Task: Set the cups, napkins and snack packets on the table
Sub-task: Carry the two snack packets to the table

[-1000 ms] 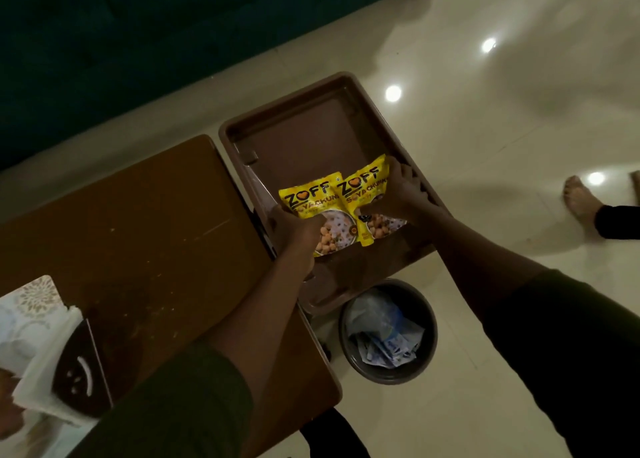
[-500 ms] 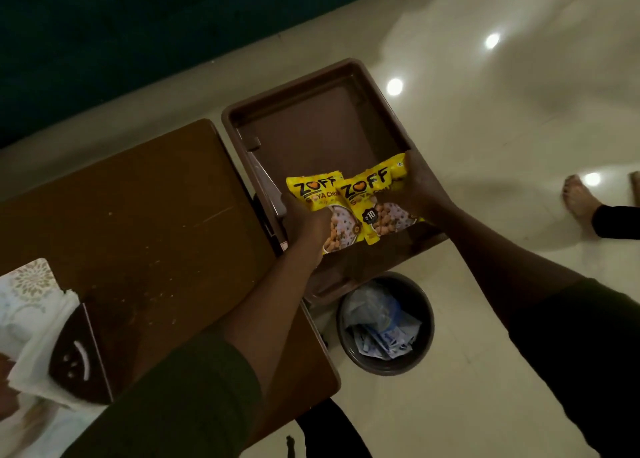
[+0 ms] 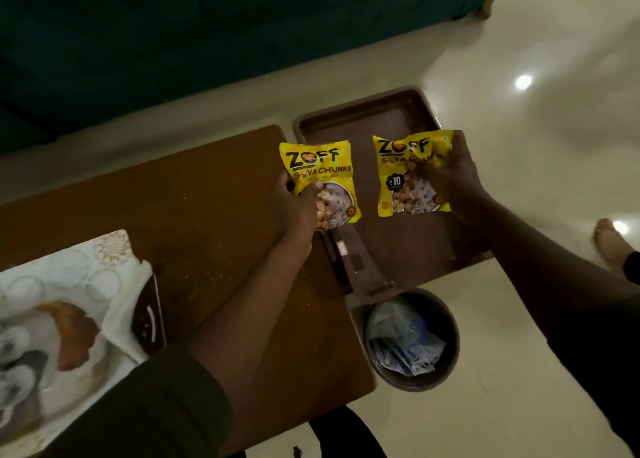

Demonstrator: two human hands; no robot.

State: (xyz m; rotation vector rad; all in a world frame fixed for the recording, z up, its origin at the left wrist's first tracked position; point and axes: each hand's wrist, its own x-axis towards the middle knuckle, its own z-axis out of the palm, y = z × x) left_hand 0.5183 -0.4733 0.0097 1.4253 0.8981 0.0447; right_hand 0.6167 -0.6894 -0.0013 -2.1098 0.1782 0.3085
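Brown table (image 3: pixel 194 194) at left; brown tray (image 3: pixel 388 249) beside its right edge. Left hand (image 3: pixel 298 208) grips one yellow snack packet (image 3: pixel 323 166) over table edge; right hand (image 3: pixel 453 180) grips second packet (image 3: pixel 401 166) above tray.

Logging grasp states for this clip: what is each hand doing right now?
Left hand: closed on one yellow soya chunks packet.
Right hand: closed on the other soya chunks packet, above the brown tray.

Bare table (image 3: pixel 180 194) ahead; plate (image 3: pixel 52 319) and napkins (image 3: pixel 124 305) crowd its near-left corner.
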